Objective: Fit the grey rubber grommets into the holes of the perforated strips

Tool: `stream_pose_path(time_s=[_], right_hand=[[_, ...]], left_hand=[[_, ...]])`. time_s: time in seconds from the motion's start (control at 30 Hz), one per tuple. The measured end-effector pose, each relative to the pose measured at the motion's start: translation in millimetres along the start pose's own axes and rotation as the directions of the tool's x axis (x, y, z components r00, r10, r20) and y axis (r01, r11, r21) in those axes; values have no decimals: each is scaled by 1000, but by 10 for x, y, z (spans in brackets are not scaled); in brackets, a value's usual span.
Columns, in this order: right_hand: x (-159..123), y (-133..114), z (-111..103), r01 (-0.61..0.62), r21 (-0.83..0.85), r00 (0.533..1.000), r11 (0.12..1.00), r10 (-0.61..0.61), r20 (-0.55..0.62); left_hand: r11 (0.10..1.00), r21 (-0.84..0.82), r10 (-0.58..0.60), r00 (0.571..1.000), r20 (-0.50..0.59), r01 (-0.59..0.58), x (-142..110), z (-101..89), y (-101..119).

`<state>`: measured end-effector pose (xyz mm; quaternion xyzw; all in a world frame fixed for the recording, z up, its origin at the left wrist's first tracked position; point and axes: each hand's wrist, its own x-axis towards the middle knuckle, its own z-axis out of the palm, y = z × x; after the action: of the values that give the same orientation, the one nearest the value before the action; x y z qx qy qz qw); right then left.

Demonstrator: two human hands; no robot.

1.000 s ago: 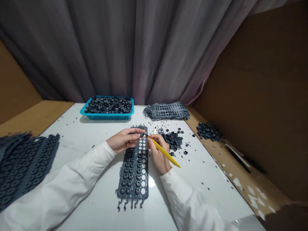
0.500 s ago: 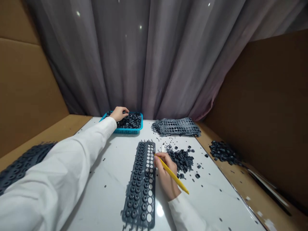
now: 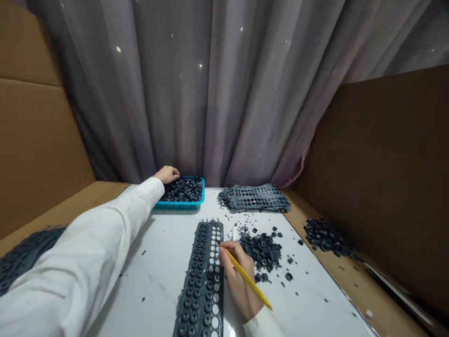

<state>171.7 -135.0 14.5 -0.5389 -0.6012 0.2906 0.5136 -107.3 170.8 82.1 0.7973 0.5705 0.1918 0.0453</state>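
My left hand (image 3: 168, 174) is stretched out over the back left of a blue basket (image 3: 203, 193) full of small dark rubber rings (image 3: 184, 188). Its fingers are bent together, and whatever may be between them is hidden. A slim yellow pen-shaped tool (image 3: 245, 277) is held in my right hand (image 3: 242, 276), its front end by the right edge of a dark molded rubber sheet (image 3: 202, 281). Raised rings fill the sheet's left rows; along the right, many round holes show the white table beneath.
Loose dark rubber pieces (image 3: 263, 250) lie heaped right of the sheet, near a white craft knife (image 3: 235, 231). Perforated sheets (image 3: 259, 197) are stacked behind. More sheets (image 3: 28, 252) lie far left, another pile (image 3: 328, 236) far right. Cardboard walls (image 3: 393, 187) flank the table (image 3: 154, 271).
The view has tilted up, so the table sits lower. My left hand has drawn up and left from over the rings. My right hand keeps the yellow tool by the sheet's right edge.
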Motion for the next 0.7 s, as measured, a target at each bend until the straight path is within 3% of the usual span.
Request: stream_pose_path(time_s=[0.2,0.7], right_hand=[[19,47,2,17,-23,1000,1000,-17,-6],[58,39,-6,60,50,997,997,-57,-51]], left_hand=[[1000,6,-2,1000,5,2,-42,-76,-88],[993,7,-112,986,-126,114,-359,-162,-168]])
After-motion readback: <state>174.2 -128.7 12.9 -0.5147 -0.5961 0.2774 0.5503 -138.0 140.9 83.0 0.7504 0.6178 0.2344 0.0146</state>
